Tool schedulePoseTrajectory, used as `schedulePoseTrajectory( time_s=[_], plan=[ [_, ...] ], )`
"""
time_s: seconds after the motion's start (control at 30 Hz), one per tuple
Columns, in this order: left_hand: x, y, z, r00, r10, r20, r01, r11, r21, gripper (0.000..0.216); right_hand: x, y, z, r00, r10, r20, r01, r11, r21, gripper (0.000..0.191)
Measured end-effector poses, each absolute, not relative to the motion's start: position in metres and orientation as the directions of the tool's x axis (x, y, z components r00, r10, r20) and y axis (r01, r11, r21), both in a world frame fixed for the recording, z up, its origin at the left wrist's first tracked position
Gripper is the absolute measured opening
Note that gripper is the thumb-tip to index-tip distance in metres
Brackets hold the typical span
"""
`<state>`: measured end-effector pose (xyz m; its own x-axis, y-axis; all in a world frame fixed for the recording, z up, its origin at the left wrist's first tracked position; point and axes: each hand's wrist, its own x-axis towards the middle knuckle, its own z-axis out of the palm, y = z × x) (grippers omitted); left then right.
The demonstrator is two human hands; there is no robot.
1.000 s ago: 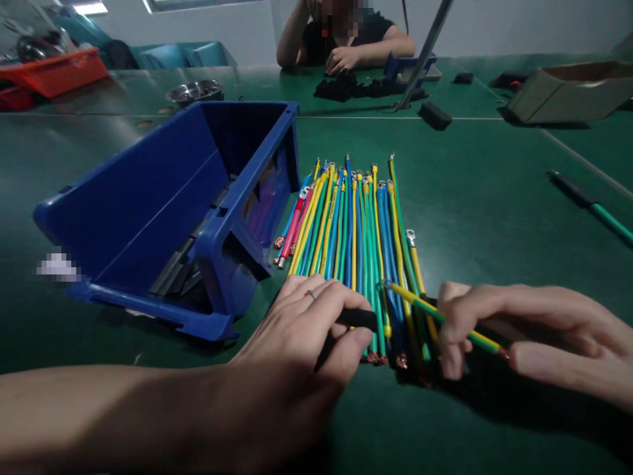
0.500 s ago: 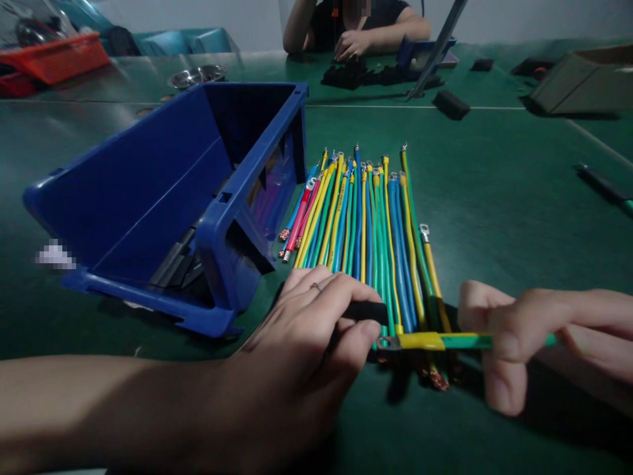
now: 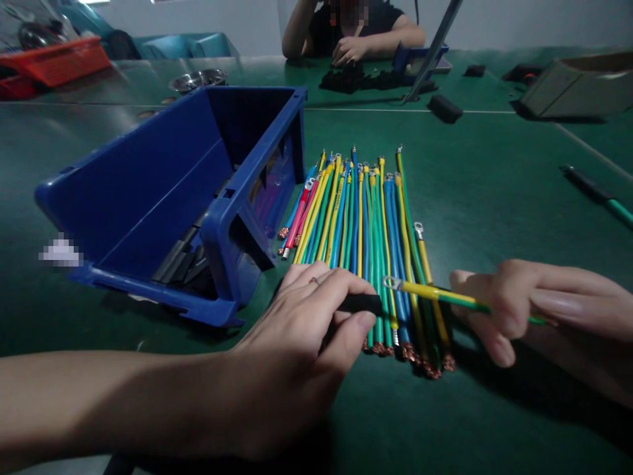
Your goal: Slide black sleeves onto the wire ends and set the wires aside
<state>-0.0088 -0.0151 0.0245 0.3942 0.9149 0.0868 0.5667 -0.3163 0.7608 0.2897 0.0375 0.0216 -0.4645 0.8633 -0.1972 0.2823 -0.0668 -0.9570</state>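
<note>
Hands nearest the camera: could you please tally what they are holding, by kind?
Black tube, in the left hand: 1
Yellow-green wire, in the right hand: 1
Total: 2

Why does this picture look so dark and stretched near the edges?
Head view: dim overall, with pale glare on the far green table top; the right hand, pinching a yellow-green striped wire, throws a dark shadow below it; the left hand gripping a short black tube looms large from wide-angle stretch; the row of coloured wires is sharp.
</note>
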Motion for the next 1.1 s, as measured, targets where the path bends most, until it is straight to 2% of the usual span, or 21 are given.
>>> schedulePoseTrajectory(
  time_s=[0.07, 0.2, 0.47, 0.8, 0.97, 1.1],
  plan=[
    [-0.008, -0.015, 0.024, 0.378, 0.924, 0.052, 0.565, -0.275, 0.778, 0.009, 0.278, 0.033, 0.031, -0.508, 0.825, -0.248, 0.223, -0.152, -0.963, 0.038],
    [-0.007, -0.013, 0.024, 0.378, 0.926, 0.011, 0.564, -0.240, 0.790, 0.009, 0.264, 0.030, 0.040, -0.490, 0.817, -0.304, 0.213, -0.225, -0.951, 0.044],
    [-0.003, -0.010, 0.034, 0.367, 0.927, -0.075, 0.585, -0.167, 0.794, 0.011, 0.268, 0.039, 0.035, -0.638, 0.755, -0.151, 0.164, -0.059, -0.985, 0.036],
    [-0.004, -0.011, 0.033, 0.368, 0.929, -0.042, 0.594, -0.200, 0.779, 0.011, 0.268, 0.040, 0.034, -0.595, 0.791, -0.144, 0.169, -0.053, -0.984, 0.031],
    [-0.009, -0.010, 0.035, 0.460, 0.888, -0.014, 0.592, -0.295, 0.750, 0.014, 0.279, 0.039, 0.021, -0.565, 0.808, -0.168, 0.165, -0.089, -0.982, 0.032],
    [-0.009, -0.011, 0.034, 0.426, 0.905, -0.023, 0.599, -0.262, 0.757, 0.012, 0.294, 0.033, 0.009, -0.540, 0.820, -0.190, 0.155, -0.125, -0.980, 0.033]
  ],
)
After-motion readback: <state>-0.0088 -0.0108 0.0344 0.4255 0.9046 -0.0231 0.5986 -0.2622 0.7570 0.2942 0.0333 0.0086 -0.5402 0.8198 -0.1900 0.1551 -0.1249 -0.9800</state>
